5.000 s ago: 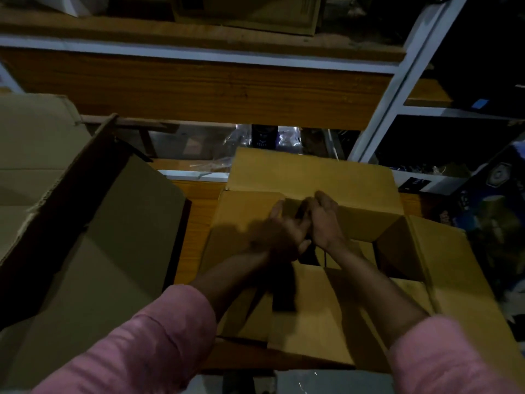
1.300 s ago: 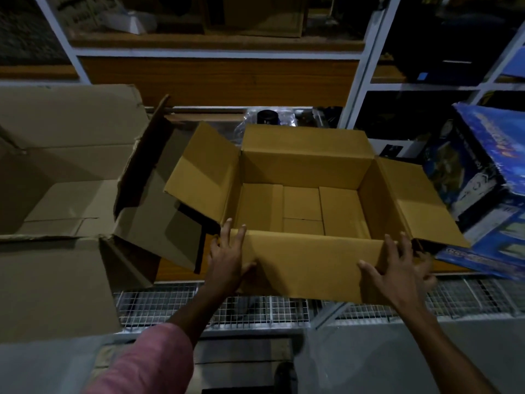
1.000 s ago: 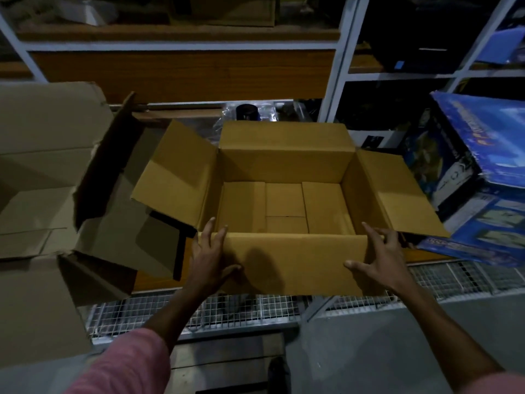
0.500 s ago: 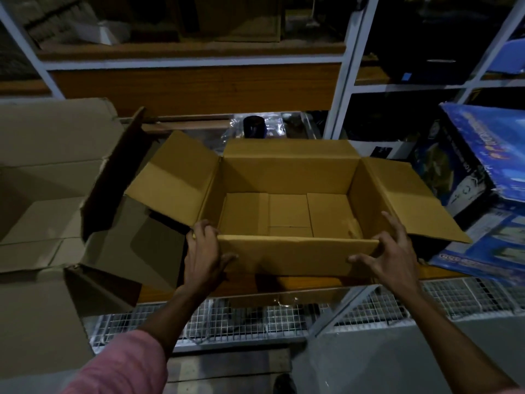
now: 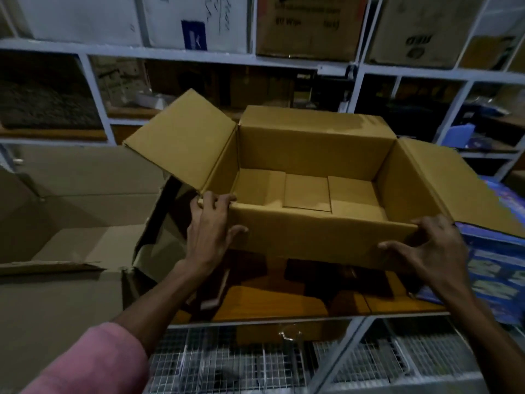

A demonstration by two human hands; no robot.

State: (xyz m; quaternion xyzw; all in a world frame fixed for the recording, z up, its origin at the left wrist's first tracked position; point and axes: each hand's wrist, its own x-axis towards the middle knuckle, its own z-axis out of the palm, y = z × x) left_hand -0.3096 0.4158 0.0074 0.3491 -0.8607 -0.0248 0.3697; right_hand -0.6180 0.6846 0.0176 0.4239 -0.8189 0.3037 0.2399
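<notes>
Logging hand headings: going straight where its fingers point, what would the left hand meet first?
The cardboard box itself: the left hand grips its near left corner, so that wall, likely, comes first.

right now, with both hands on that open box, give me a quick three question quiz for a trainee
1. True or false: the cardboard box has goods inside it.
2. Where does the left hand grip the box? A) its near left corner B) its far wall C) its right flap
3. Fill in the colour: just right of the right hand lies a ___ printed package.

Key: 1 false, it is empty. 2 A. 3 blue.
</notes>
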